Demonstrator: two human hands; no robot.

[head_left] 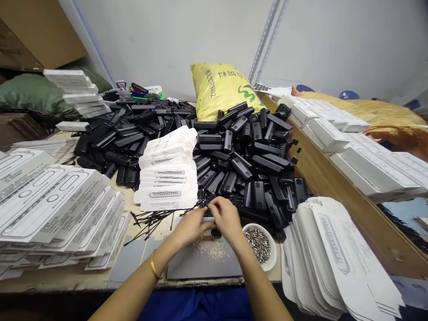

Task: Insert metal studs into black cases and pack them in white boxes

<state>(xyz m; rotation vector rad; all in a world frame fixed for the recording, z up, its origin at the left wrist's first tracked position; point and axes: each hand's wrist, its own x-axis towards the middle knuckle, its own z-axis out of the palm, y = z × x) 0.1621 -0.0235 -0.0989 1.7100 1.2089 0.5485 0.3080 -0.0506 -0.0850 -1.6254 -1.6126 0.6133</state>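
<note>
Fingers [220,206] of left hand [191,226] and right hand [228,220] curled inward, nearly meeting, grip impossible to tell, dark object [216,233] mostly hidden

Light: pale grey wall [160,40] is brightly lit | Glare: soft sheen is caught on black plastic cases [241,166] | Shadow: space below beige tabletop [63,280] is darkened | Lens: white printed cardboard boxes [36,211] are stretched at left edge
</note>
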